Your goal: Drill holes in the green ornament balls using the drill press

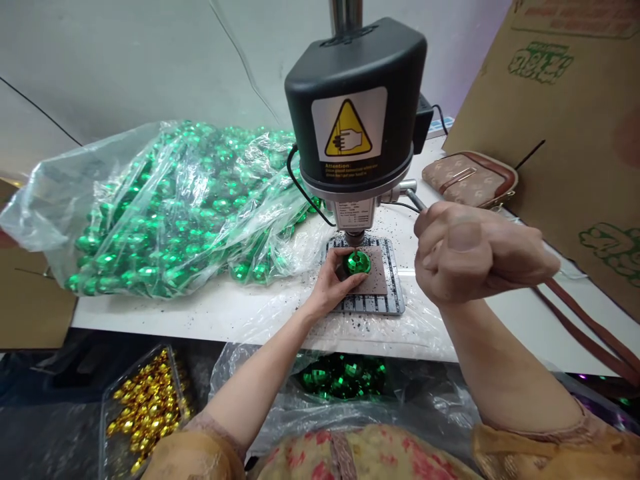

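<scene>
One ball (359,263) here, pinched between thumb and fingers of the left hand (330,281), seemingly to steady it on the pad (376,284) just beneath that hand, under the drill (356,107); the right hand (473,257) is fisted round the lever (413,199), likely to control the drill's height; the fist hides the lever's end; the tip of the bit (355,252) I can't make out, and some left fingers vanish behind the ball.

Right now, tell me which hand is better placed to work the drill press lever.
The right, I'd judge: the right hand is already closed around the end of the lever, while the left hand holds the green ball under the drill press.
</scene>
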`<state>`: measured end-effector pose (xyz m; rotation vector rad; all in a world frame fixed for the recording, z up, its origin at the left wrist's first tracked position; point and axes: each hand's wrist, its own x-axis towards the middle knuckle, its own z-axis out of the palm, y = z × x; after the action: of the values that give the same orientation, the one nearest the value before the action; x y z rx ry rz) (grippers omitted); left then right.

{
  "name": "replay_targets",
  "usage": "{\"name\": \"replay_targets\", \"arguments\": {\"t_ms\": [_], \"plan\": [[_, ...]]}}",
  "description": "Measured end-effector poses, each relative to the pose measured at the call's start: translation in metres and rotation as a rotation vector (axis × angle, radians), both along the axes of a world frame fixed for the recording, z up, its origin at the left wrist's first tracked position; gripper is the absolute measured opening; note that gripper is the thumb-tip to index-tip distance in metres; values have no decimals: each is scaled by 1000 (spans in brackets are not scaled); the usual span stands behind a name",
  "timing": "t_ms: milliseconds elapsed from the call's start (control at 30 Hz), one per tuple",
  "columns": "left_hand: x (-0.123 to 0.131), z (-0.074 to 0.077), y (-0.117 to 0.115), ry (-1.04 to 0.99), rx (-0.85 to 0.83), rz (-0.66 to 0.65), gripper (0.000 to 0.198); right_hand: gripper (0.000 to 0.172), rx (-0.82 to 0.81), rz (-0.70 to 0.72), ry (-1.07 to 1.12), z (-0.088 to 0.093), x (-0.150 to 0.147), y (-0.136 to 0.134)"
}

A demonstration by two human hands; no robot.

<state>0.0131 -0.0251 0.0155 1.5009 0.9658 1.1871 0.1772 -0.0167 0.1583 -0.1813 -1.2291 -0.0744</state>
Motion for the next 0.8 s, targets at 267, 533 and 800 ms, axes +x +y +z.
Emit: {"name": "replay_targets", "arguments": {"t_ms": [267, 533, 800], "plan": [[1, 1, 0, -12, 4, 4, 55, 46, 66, 59, -102, -3, 6, 4], [0, 0, 0, -8, -3, 5, 56, 51, 107, 30, -116, -14, 5, 2], [4, 11, -7, 117, 98, 199, 50, 48, -349, 75, 107, 51, -6, -8]]}}
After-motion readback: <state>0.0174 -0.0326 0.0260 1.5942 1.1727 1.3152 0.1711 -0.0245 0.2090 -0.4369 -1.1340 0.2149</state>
